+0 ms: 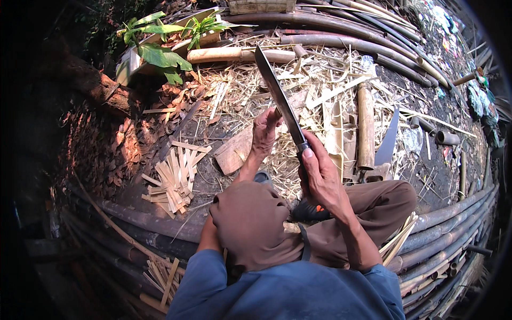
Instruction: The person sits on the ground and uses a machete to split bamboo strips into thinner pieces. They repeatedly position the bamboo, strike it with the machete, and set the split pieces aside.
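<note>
My right hand (323, 172) is wrapped round the dark handle of a machete (282, 101), thumb along its upper end. The long blade points up and away to the left. Just left of the blade, my left hand (262, 133) is raised with its fingers curled in. The blade partly covers those fingertips, and what they pinch cannot be made out. Below the left hand lies a thick wooden block (234, 151) on the ground. A loose pile of pale split bamboo strips (178, 178) rests to the left of my knee.
Bamboo shavings (314, 106) litter the ground ahead. A cut bamboo section (366, 125) and a saw blade (388, 140) lie to the right. Long bamboo poles (341, 41) stretch across the back; more poles (426, 240) lie beside me. Green leafy plants (160, 53) stand far left.
</note>
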A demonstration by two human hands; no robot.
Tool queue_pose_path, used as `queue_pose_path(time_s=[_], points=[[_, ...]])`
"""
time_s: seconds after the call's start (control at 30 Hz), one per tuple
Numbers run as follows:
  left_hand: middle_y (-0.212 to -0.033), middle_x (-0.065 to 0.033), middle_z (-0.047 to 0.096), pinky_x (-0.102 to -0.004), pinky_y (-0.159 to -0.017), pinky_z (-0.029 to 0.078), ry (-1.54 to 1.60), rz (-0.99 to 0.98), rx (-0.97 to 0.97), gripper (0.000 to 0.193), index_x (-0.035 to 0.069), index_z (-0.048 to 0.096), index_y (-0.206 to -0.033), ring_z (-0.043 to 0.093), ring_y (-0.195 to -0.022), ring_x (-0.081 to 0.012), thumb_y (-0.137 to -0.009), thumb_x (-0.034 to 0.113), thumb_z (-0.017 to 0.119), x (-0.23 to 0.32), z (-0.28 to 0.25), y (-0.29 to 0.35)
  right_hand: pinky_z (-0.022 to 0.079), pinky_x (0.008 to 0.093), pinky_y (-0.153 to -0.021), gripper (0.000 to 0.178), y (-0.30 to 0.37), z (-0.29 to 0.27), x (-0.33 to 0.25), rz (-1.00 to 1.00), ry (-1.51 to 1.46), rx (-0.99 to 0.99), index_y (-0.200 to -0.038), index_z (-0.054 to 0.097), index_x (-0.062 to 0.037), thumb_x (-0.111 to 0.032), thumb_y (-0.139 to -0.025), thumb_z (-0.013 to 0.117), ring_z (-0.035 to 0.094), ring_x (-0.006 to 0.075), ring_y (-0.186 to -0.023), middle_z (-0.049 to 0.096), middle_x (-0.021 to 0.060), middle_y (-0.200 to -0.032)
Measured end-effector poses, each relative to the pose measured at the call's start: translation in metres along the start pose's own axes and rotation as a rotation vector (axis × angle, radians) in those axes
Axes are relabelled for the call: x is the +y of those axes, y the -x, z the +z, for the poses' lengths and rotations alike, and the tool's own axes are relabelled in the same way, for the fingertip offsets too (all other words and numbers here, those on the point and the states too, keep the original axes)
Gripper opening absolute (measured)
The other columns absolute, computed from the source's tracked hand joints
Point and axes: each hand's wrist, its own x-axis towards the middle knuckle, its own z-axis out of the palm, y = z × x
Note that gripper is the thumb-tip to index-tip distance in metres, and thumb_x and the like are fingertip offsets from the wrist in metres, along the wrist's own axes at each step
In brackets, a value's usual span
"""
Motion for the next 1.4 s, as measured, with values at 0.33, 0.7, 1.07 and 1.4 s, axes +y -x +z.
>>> queue_pose_path(time_s=[0.33,0.7,1.07,1.4], points=[[-0.090,-0.0077,0.066,-0.0352,-0.083,0.041,-0.400,0.396,0.165,0.064,0.006,0.065,-0.092,0.058,-0.087,-0.0208,-0.105,0.048,0.018,0.031,-0.022,-0.026,0.046,0.0346,-0.062,0.039,0.002,0.008,-0.015,-0.098,0.312,0.072,-0.142,0.042,-0.0110,-0.021,-0.104,0.044,0.054,0.0223,-0.057,0.051,0.0163,-0.065],[-0.086,-0.0094,0.070,-0.0424,-0.072,0.057,-1.248,0.508,-0.463,0.035,0.006,0.072,-0.093,0.068,-0.076,-0.0224,-0.099,0.035,0.053,0.127,0.024,-0.140,0.044,0.0289,-0.062,0.038,-0.007,0.005,-0.013,-0.109,0.441,0.078,-0.141,0.047,-0.0104,-0.022,-0.104,0.044,0.048,0.0123,-0.062,0.051,0.0068,-0.070],[-0.102,-0.0071,0.074,-0.0318,-0.069,0.058,-1.004,0.997,-0.204,0.023,0.008,0.073,-0.099,0.070,-0.087,-0.0167,-0.096,0.027,0.060,0.215,0.056,-0.164,0.048,0.0380,-0.061,0.039,-0.010,-0.005,-0.002,-0.053,0.393,0.076,-0.141,0.046,-0.0129,-0.021,-0.103,0.045,0.061,0.0257,-0.058,0.057,0.0168,-0.065],[-0.096,-0.0128,0.071,-0.0329,-0.076,0.054,-0.737,0.571,-0.069,0.045,0.001,0.066,-0.100,0.067,-0.088,-0.0235,-0.101,0.043,0.050,0.093,0.010,-0.134,0.050,0.0432,-0.071,0.042,-0.047,0.002,0.045,-0.176,0.295,0.088,-0.140,0.045,-0.0138,-0.032,-0.102,0.046,0.067,0.0353,-0.072,0.066,0.0214,-0.085]])
